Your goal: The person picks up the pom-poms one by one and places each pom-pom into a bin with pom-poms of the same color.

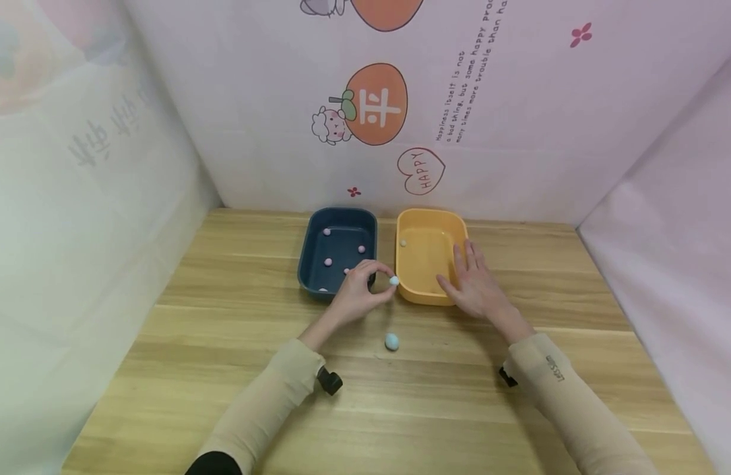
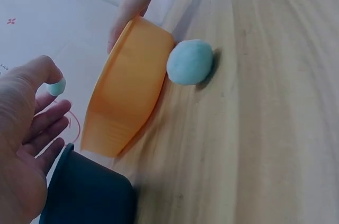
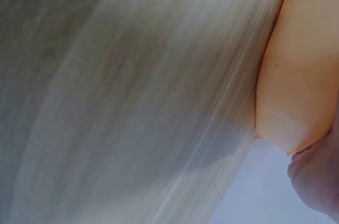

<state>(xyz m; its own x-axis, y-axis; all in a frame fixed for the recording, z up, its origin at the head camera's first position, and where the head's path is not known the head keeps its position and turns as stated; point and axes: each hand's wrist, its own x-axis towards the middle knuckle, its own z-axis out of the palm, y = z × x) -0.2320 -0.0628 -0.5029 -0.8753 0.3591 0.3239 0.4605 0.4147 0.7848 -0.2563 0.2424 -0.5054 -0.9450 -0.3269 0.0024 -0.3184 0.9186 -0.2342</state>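
Observation:
My left hand [image 1: 356,293] pinches a small pale blue-green ball [image 1: 394,281] between thumb and forefinger, beside the near left corner of a yellow-orange bin [image 1: 427,299]. In the left wrist view, the other fingers of this hand stretch out below the pinched ball [image 2: 56,87]. My right hand [image 1: 478,290] touches the bin's right side with its fingers spread. A larger pale blue-green ball [image 1: 392,341] lies on the table in front of the bins. One small pale ball [image 1: 403,243] sits inside the yellow-orange bin near its left wall.
Left of the yellow-orange bin stands a dark blue bin [image 1: 305,260] with several pink balls [image 1: 328,262] in it, partly behind my left hand. Both bins stand on a wooden table [image 1: 431,409] near the printed back cloth [image 1: 270,165]. White cloth also hangs at both sides.

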